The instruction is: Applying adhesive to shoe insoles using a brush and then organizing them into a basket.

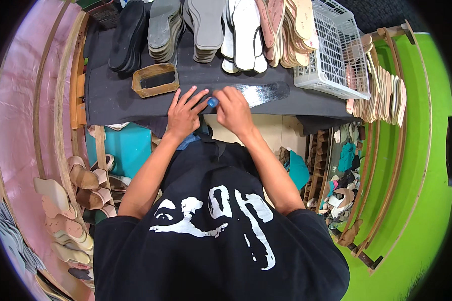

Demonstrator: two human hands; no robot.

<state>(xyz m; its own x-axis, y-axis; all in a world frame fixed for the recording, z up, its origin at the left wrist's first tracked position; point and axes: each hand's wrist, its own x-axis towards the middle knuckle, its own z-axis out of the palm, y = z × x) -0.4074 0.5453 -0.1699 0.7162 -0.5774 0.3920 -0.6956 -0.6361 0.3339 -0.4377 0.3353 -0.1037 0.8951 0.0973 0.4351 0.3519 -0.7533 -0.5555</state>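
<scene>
On the dark-covered bench, a black insole-shaped piece (277, 92) lies lengthwise, its right part wet and glossy under the light. My left hand (183, 114) rests with fingers spread toward the piece's left end, which blends into the dark cover. Closed beside it, my right hand (233, 111) grips a small tool with a blue end (212, 102); the rest of the tool is hidden by my fingers. Left of the hands stands an open, stained brown tub (140, 92) with dark contents.
Along the back are stacks of black insoles (127, 37), grey insoles (206, 25), white insoles (246, 37) and beige insoles (301, 25). A white plastic basket (331, 83) stands at the right. Wooden racks with shoe parts (88, 183) flank me.
</scene>
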